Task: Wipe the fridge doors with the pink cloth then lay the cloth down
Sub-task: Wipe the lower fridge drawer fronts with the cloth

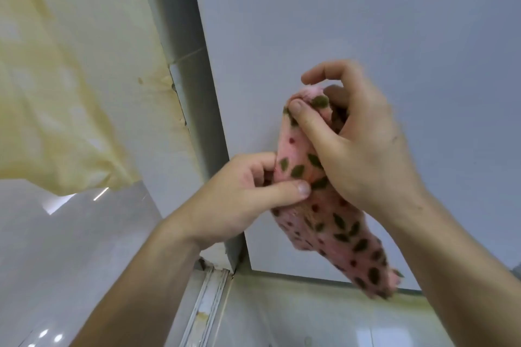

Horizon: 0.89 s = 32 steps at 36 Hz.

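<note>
— Item one, the cloth?
— I log the pink cloth (324, 222) bunched in front of the white fridge door (366, 22), its lower end hanging loose.
— Hands?
— Left hand (242, 200) pinches its side edge. Right hand (361, 149) grips the upper part, fingers curled.

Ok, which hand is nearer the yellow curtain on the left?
Left. The left hand pinches the pink cloth at the fridge door's left edge, closer to the yellow curtain; the right hand grips the cloth farther right, in front of the door.
</note>
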Each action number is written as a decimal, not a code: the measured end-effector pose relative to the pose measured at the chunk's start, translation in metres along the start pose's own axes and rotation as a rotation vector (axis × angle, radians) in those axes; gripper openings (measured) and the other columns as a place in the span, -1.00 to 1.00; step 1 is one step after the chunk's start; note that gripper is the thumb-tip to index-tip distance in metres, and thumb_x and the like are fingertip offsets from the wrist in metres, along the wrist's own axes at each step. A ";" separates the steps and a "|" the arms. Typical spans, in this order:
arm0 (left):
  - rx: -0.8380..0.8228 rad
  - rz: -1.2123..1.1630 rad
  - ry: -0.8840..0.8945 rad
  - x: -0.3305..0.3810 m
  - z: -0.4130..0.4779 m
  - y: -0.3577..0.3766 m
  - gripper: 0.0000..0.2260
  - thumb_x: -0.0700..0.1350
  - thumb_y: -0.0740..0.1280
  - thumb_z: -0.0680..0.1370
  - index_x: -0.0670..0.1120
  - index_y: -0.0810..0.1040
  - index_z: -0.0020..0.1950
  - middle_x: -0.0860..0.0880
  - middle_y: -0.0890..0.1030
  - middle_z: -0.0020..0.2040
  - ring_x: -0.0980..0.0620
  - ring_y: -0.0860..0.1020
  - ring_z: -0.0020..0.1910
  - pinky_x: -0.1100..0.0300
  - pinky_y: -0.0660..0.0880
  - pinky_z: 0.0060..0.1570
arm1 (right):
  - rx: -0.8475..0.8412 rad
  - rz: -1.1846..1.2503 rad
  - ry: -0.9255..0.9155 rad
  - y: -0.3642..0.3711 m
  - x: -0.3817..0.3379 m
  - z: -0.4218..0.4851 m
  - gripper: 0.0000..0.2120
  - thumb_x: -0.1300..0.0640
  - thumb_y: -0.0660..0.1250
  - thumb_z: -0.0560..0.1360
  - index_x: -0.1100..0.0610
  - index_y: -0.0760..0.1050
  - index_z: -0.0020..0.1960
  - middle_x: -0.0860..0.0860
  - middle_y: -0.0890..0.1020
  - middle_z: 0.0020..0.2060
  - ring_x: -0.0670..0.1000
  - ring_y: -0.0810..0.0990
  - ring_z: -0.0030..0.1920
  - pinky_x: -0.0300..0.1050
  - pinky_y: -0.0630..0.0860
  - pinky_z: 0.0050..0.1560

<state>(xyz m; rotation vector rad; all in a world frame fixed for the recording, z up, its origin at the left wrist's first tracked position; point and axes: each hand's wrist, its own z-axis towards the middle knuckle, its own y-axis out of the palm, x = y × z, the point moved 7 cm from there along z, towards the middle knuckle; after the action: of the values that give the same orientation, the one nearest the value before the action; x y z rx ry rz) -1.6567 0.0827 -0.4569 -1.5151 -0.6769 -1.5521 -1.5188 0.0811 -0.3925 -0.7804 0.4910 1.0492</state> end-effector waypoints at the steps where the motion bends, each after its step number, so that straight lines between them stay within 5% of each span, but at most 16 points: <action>1: 0.017 -0.037 0.005 0.000 0.001 -0.002 -0.79 -0.17 0.44 0.58 -0.24 0.69 0.16 -0.19 0.74 0.12 -0.17 0.71 0.16 0.03 0.63 0.19 | 0.022 -0.031 -0.008 -0.003 0.002 0.000 -0.80 0.03 0.42 0.62 -0.07 0.47 0.20 -0.08 0.64 -0.23 -0.08 0.59 -0.24 -0.29 0.45 -0.26; 5: 0.040 -0.172 0.000 -0.001 -0.001 -0.006 -0.79 -0.06 0.41 0.53 -0.07 0.74 0.11 -0.20 0.74 0.09 -0.19 0.72 0.12 0.04 0.65 0.09 | 0.118 -0.288 -0.108 -0.016 0.004 -0.002 -0.65 -0.03 0.54 0.51 -0.01 0.52 0.23 -0.12 0.56 -0.07 -0.13 0.54 -0.11 -0.13 0.54 -0.03; 8: 0.113 -0.224 0.009 0.001 -0.004 -0.015 -0.79 -0.04 0.36 0.55 -0.01 0.75 0.10 -0.15 0.74 0.06 -0.09 0.72 0.06 0.11 0.65 0.04 | 0.187 -0.379 -0.157 -0.025 0.005 -0.012 -0.67 -0.01 0.61 0.47 0.06 0.55 0.10 -0.08 0.47 -0.14 -0.20 0.41 -0.21 -0.30 0.38 -0.17; 11: 0.252 -0.294 0.051 0.002 -0.008 -0.028 -0.82 -0.03 0.37 0.57 -0.01 0.74 0.08 -0.13 0.73 0.05 -0.07 0.72 0.06 0.09 0.67 0.07 | 0.247 -0.407 -0.182 -0.027 0.001 -0.027 -0.65 -0.13 0.49 0.56 0.07 0.47 -0.18 -0.11 0.45 -0.37 -0.13 0.41 -0.37 -0.22 0.32 -0.31; 13: 0.333 -0.391 0.068 0.002 -0.011 -0.033 -0.82 -0.05 0.36 0.58 -0.06 0.72 0.07 -0.16 0.73 0.05 -0.11 0.72 0.06 0.02 0.68 0.11 | 0.117 -0.444 0.038 -0.017 0.014 -0.031 -0.37 -0.34 0.15 0.65 0.12 0.46 -0.35 -0.02 0.49 -0.52 -0.01 0.48 -0.45 -0.06 0.39 -0.34; 15: 0.382 -0.460 0.081 0.004 -0.014 -0.035 -0.77 -0.06 0.29 0.57 -0.10 0.68 0.11 -0.17 0.73 0.06 -0.12 0.73 0.08 0.02 0.69 0.08 | -0.185 -0.506 0.346 0.000 0.030 -0.040 -0.09 -0.48 -0.21 0.55 0.24 0.51 -0.36 0.08 0.59 -0.48 0.06 0.58 -0.37 -0.01 0.52 -0.21; 19: 0.391 -0.531 0.088 0.009 -0.019 -0.036 -0.71 -0.03 0.25 0.60 -0.09 0.60 0.25 -0.14 0.72 0.14 -0.11 0.70 0.18 0.03 0.67 0.08 | -0.412 -0.107 0.696 0.024 0.064 -0.058 0.08 -0.61 -0.32 0.39 0.17 0.70 -0.07 0.07 0.76 -0.12 0.02 0.72 -0.01 -0.16 0.50 0.13; 22: 0.363 -0.525 0.053 0.006 -0.022 -0.039 -0.64 0.00 0.27 0.61 -0.13 0.54 0.36 -0.19 0.70 0.22 -0.15 0.67 0.24 -0.02 0.65 0.14 | -0.406 0.432 0.775 0.046 0.064 -0.061 -0.16 -0.67 -0.03 0.42 -0.14 0.73 0.18 -0.10 0.76 0.11 -0.07 0.69 0.22 0.11 0.29 0.55; 25: 0.323 -0.402 0.032 0.006 -0.025 -0.044 -0.62 -0.13 0.37 0.57 -0.14 0.52 0.38 -0.23 0.68 0.25 -0.20 0.67 0.24 -0.03 0.64 0.16 | -0.331 0.607 0.631 0.046 0.051 -0.050 -0.56 -0.24 0.35 0.57 0.06 0.71 0.21 -0.02 0.76 0.12 0.00 0.72 0.19 0.14 0.47 0.42; 28: 0.352 -0.182 -0.031 0.007 -0.030 -0.055 -0.67 -0.20 0.46 0.54 -0.10 0.58 0.30 -0.15 0.73 0.18 -0.12 0.70 0.18 0.13 0.65 0.10 | -0.134 0.559 0.555 0.030 0.041 -0.045 -0.84 0.06 0.44 0.58 0.12 0.69 0.07 0.03 0.78 -0.04 0.04 0.77 0.01 0.04 0.66 0.08; 32: 0.432 -0.007 -0.108 0.011 -0.037 -0.068 -0.54 -0.09 0.55 0.44 -0.12 0.54 0.31 -0.13 0.76 0.05 -0.04 0.72 0.13 -0.03 0.50 0.37 | 0.002 0.414 0.538 0.019 0.036 -0.046 -0.72 0.00 0.49 0.56 0.00 0.43 0.14 -0.06 0.78 -0.16 0.01 0.77 -0.08 0.21 0.66 0.04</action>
<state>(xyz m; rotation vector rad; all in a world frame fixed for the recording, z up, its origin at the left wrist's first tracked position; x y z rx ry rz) -1.7326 0.0836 -0.4391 -1.2729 -1.0077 -1.2338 -1.5203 0.0715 -0.4532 -0.9871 1.1493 1.2136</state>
